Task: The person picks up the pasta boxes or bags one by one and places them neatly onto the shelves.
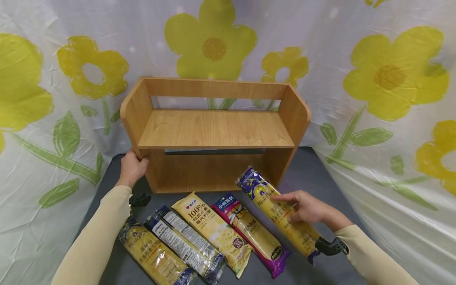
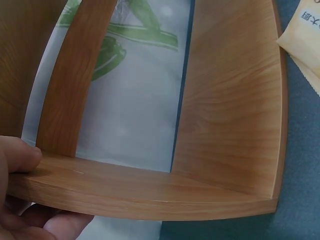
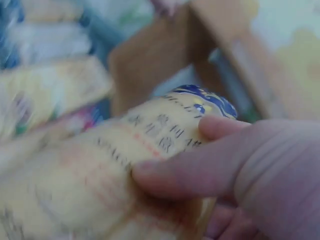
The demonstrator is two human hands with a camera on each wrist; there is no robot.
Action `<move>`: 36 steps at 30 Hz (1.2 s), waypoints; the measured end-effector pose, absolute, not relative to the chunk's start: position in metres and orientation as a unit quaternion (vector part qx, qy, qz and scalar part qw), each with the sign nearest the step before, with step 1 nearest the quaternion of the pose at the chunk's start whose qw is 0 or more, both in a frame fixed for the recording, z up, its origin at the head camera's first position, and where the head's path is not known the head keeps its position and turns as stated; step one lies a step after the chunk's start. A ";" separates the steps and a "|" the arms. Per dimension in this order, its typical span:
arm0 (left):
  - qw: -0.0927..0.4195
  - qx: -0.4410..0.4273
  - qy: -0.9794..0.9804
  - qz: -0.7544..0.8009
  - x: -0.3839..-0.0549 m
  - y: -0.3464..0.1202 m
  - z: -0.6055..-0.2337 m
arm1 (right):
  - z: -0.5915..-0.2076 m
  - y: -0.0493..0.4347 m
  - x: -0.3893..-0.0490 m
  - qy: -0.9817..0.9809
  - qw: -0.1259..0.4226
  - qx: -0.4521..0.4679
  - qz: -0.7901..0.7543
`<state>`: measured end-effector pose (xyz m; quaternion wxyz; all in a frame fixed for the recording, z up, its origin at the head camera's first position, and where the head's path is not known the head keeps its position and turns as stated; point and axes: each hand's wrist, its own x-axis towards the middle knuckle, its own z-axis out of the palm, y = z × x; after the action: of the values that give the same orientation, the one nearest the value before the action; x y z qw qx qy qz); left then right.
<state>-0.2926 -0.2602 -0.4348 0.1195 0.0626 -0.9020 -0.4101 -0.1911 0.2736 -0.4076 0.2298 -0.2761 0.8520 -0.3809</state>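
My left hand (image 1: 132,169) grips the left side panel of a two-tier wooden shelf (image 1: 215,128). In the left wrist view, thumb and fingers sit on opposite faces of that panel (image 2: 145,187). My right hand (image 1: 309,206) holds a blue-and-yellow spaghetti pack (image 1: 261,196), tilted, with its blue top near the shelf's lower right opening. The right wrist view, rather blurred, has the thumb across the front of the pack (image 3: 95,165) and other fingers partly hidden behind it. Beside it lies a purple-ended pasta pack (image 1: 254,231).
More pasta packs lie in a slanted row before the shelf: a cream one (image 1: 213,231), a dark one with white labels (image 1: 187,241) and a blue-and-yellow one (image 1: 156,253). They rest on a dark tabletop (image 1: 303,174). A flower-printed curtain (image 1: 331,79) hangs behind and at both sides.
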 end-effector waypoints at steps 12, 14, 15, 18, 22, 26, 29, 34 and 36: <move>0.153 0.030 -0.905 -0.396 -0.299 -0.259 -0.437 | -0.296 0.126 -0.233 0.772 0.248 -0.173 -0.558; 0.148 0.034 -0.905 -0.397 -0.298 -0.259 -0.439 | -0.293 0.091 -0.246 0.745 0.248 -0.114 -0.608; 0.145 0.038 -0.905 -0.397 -0.297 -0.260 -0.440 | -0.293 0.075 -0.253 0.735 0.245 -0.093 -0.625; 0.133 0.052 -0.908 -0.393 -0.294 -0.261 -0.443 | -0.297 0.032 -0.275 0.710 0.235 -0.058 -0.662; 0.117 0.059 -0.909 -0.395 -0.294 -0.264 -0.444 | -0.306 -0.004 -0.298 0.690 0.230 -0.039 -0.685; 0.120 0.063 -0.910 -0.391 -0.294 -0.267 -0.442 | -0.315 -0.027 -0.311 0.680 0.231 -0.034 -0.695; 0.125 0.066 -0.911 -0.388 -0.293 -0.267 -0.440 | -0.319 -0.039 -0.316 0.686 0.226 -0.044 -0.691; 0.123 0.064 -0.908 -0.394 -0.292 -0.265 -0.440 | -0.313 -0.049 -0.319 0.745 0.177 -0.074 -0.639; 0.125 0.060 -0.908 -0.396 -0.291 -0.264 -0.441 | -0.308 -0.050 -0.316 0.806 0.132 -0.092 -0.569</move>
<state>-0.2915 -0.2643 -0.4411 0.1255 0.0603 -0.9075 -0.3963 -0.3159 -0.0496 -0.3083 0.1324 -0.0922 0.8061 -0.5694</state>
